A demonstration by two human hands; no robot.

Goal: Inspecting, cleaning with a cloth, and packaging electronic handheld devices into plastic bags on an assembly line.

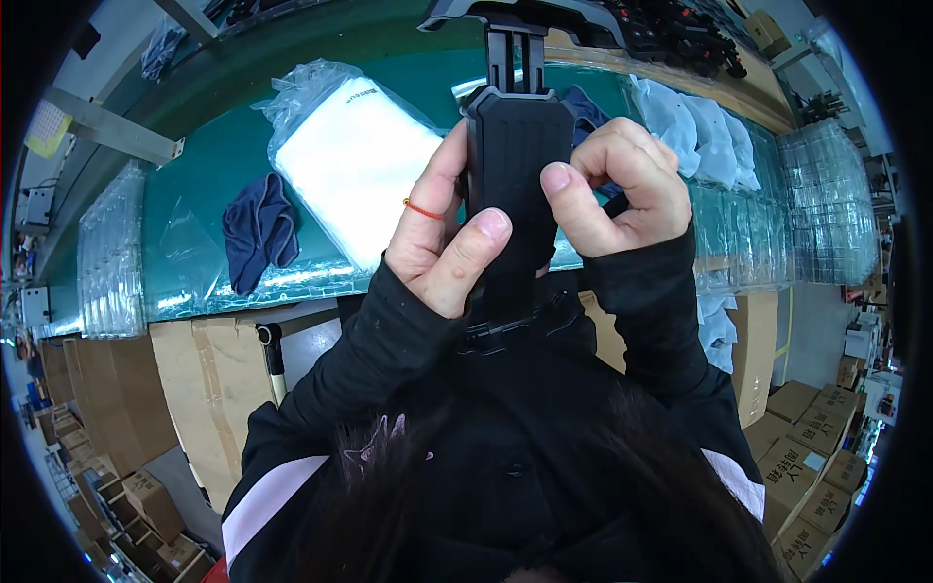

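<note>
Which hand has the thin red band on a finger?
The left hand: its red band crosses a finger beside the black device; no band shows on the right hand.

A thin red cord ring with a gold bead circles my left index finger; below my fingers, black cloth sleeves bear pale-lilac panels.

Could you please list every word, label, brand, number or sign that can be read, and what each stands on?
I describe printing here without quoting it.
White package: small dark print near its upper edge.
Brown cartons, lower right: large dark characters.
Yellow and white sheet, far left: too small to read.
Black device: no print that I can make out.
</note>
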